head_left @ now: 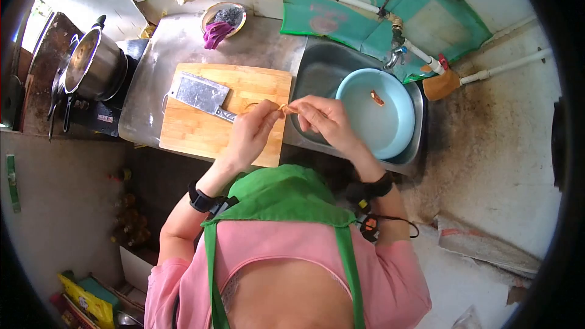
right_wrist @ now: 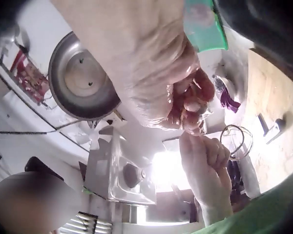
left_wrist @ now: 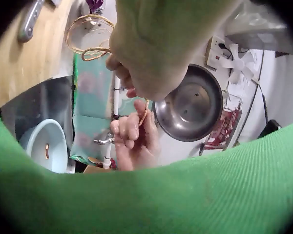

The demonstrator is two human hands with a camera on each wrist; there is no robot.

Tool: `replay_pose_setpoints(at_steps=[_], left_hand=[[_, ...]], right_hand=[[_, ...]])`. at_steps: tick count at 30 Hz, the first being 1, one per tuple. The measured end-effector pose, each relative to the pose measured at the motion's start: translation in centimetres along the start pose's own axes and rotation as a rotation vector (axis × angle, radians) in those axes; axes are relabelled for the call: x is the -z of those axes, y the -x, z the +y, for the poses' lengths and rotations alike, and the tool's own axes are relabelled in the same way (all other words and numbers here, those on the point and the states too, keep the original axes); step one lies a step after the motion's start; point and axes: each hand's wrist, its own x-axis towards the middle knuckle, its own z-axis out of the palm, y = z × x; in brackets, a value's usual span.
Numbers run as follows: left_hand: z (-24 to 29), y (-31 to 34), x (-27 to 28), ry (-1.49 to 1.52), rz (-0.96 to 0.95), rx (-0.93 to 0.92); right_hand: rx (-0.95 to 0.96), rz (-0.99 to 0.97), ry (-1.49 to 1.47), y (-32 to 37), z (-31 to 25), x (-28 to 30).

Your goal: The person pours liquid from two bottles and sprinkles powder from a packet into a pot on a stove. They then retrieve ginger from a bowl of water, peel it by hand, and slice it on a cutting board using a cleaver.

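Left hand (head_left: 251, 132) and right hand (head_left: 329, 123): fingers of both pinching thin strand (head_left: 283, 108) above the cutting board's (head_left: 268, 149) right edge. Recommended: pinches close together, tension gentle and even, loops untangled.

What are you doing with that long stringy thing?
A person is pinching a thin, twisty, orange-brown strand between the fingers of both hands, left and right. Part of it hangs in loops beside the left hand. A cleaver lies on the wooden board, and a small reddish-brown piece is in the blue basin in the sink. I can't tell what the strand is made of.
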Motion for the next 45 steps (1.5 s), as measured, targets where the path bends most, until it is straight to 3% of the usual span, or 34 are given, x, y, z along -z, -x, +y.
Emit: replay_pose_setpoints(at_steps=[1,3,6,8,9,11,19,22,24,28,30,31,33,40,42,45], left_hand=[[-0.1,-0.2,0.1,-0.064,0.025,-0.091],[0.1,-0.8,0.6,-0.162,0.051,-0.295],[-0.2,-1.2,1.1,-0.279,0.002,-0.395],[0.2,-0.9,1.1,-0.363,-0.024,-0.354],[0.3,-0.7,1.1,-0.447,-0.051,-0.31],[0.6,-0.3,0.9,-0.456,-0.062,-0.244],[0.2,1.0,-1.1,-0.325,-0.059,-0.139],[-0.2,0.8,-1.1,-0.157,0.03,-0.173],[-0.9,0.9,-0.8,-0.056,0.038,-0.101],[-1.1,0.9,-1.0,-0.062,0.155,-0.143],[-0.7,0.6,-0.5,-0.095,0.122,-0.033],[-0.3,0.5,-0.5,-0.094,0.121,-0.032],[0.8,0.2,-0.2,-0.004,0.049,-0.007],[0.2,-0.2,0.1,-0.004,0.015,-0.047],[0.2,-0.3,-0.1,-0.196,0.012,-0.241],[1.2,-0.5,0.4,-0.162,-0.082,-0.186]], right_hand=[[-0.083,-0.146,0.045,-0.2,-0.9,0.8],[-0.124,-0.238,0.089,-0.7,-1.2,1.3],[-0.22,-0.372,0.137,-1.5,-1.8,2.0],[-0.036,-0.287,0.542,-1.5,-2.1,1.9],[-0.038,-0.29,0.54,-1.4,-2.0,1.5],[0.185,-0.124,0.941,-1.1,-1.4,0.6],[0.305,0.112,0.834,-0.6,0.6,-1.7],[0.331,0.226,0.61,-0.8,1.1,-2.3],[0.308,0.254,0.364,-0.8,1.3,-2.5],[0.276,0.188,0.422,-0.1,-0.1,-1.1],[0.332,0.174,0.691,0.4,-0.8,-0.9],[0.331,0.175,0.691,0.6,-1.1,-0.9],[0.298,0.056,0.864,0.9,-1.6,-1.0],[0.265,-0.022,0.851,1.3,-1.8,0.0],[0.149,-0.047,0.688,1.4,-2.1,0.2],[0.121,0.082,0.508,1.5,-1.6,-0.2]])
